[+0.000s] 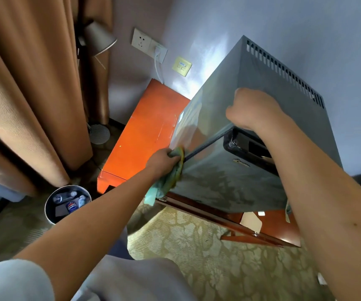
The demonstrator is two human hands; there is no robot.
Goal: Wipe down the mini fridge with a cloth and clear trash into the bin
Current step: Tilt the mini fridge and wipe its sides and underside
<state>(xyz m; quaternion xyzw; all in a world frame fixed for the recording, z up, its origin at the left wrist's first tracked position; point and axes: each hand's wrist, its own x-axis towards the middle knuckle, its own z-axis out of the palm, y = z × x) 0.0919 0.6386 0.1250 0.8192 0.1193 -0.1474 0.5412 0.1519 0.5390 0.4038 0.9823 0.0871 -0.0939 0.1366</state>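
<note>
A grey mini fridge (251,174) stands on a low orange-brown wooden cabinet (144,131). My left hand (161,160) grips a crumpled green cloth (168,181) and presses it against the fridge's front left corner, along the dark door seam. My right hand (253,109) rests on the top front edge of the fridge, fingers curled over the edge above the black handle recess (249,148). A round dark bin (67,203) sits on the floor at lower left, holding plastic bottles and other trash.
Brown curtains (23,94) hang at left. A floor lamp (98,38) stands in the corner. A wall socket (149,45) has a white plug and cable running down behind the cabinet. Patterned carpet (218,257) covers the floor below.
</note>
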